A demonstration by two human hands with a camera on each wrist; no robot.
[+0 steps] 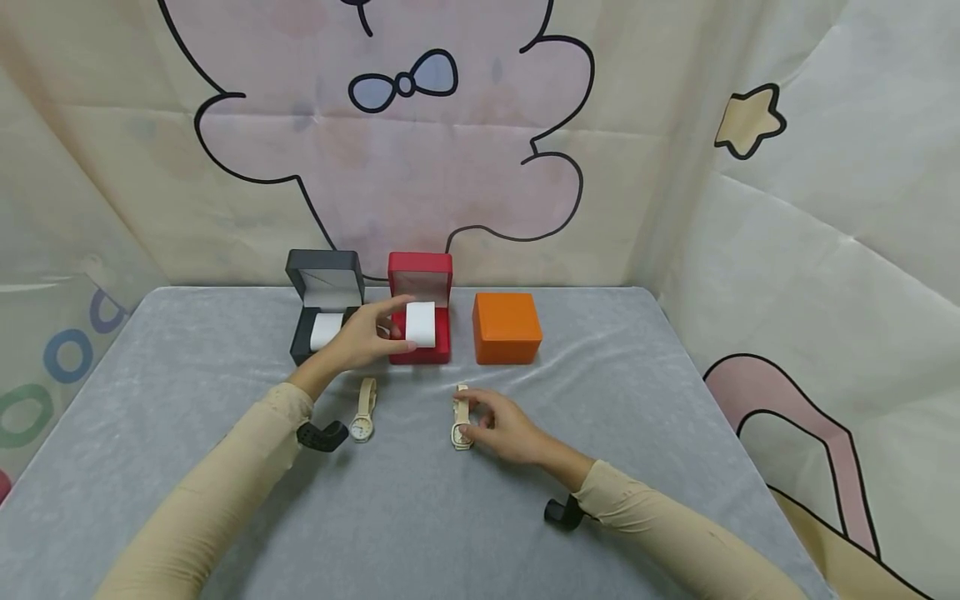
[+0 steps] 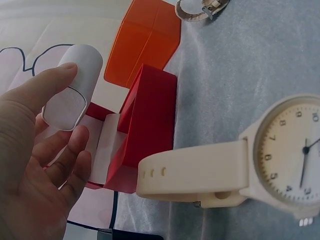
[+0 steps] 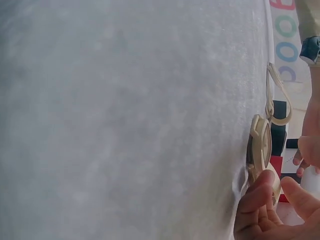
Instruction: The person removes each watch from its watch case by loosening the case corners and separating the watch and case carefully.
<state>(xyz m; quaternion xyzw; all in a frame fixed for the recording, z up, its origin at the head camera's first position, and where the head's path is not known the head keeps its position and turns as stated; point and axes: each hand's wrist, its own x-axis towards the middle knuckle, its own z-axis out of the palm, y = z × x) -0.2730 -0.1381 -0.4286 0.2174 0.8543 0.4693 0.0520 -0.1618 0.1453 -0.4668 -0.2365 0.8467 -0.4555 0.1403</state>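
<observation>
My left hand point(image 1: 358, 337) grips a white watch cushion point(image 2: 92, 70) between thumb and fingers. In the left wrist view the cushion is raised over the open red watch box point(image 2: 156, 115). My right hand point(image 1: 510, 429) pinches a cream wristwatch point(image 1: 459, 435), index finger by its strap and thumb near its dial. That watch's case point(image 3: 260, 142) shows side-on in the right wrist view, its strap partly hidden by the fingers. A second cream wristwatch point(image 1: 362, 427) lies dial up on the cloth below my left wrist.
An open dark grey watch box point(image 1: 303, 333) with a white cushion point(image 1: 326, 330) stands left of the red one. To the right sits a closed orange box point(image 1: 507, 328). Grey cloth covers the table point(image 1: 637, 400), and a printed curtain point(image 1: 652, 125) hangs behind it.
</observation>
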